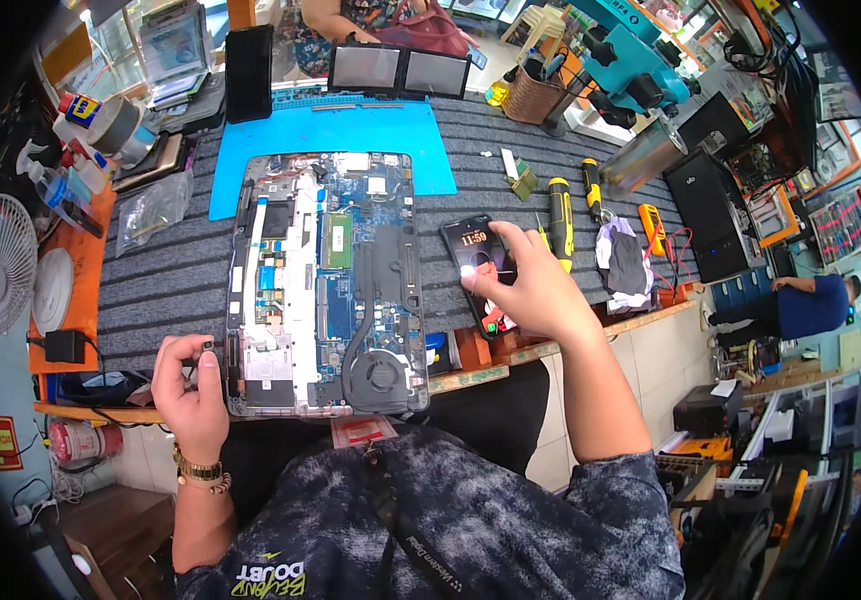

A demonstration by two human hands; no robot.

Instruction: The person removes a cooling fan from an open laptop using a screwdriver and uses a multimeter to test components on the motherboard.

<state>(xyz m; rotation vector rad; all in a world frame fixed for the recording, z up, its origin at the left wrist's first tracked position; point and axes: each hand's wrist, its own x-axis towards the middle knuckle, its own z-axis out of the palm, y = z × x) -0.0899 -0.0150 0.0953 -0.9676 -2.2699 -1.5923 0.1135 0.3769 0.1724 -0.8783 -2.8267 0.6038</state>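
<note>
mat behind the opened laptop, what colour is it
Bright blue; the mat shows best in the head view.

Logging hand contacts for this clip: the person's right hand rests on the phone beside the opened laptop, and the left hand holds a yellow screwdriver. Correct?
Not quite. In the head view the left hand holds a small dark part at the opened laptop, not a screwdriver. The yellow screwdriver lies untouched on the mat. The right hand does rest on the phone.
</note>
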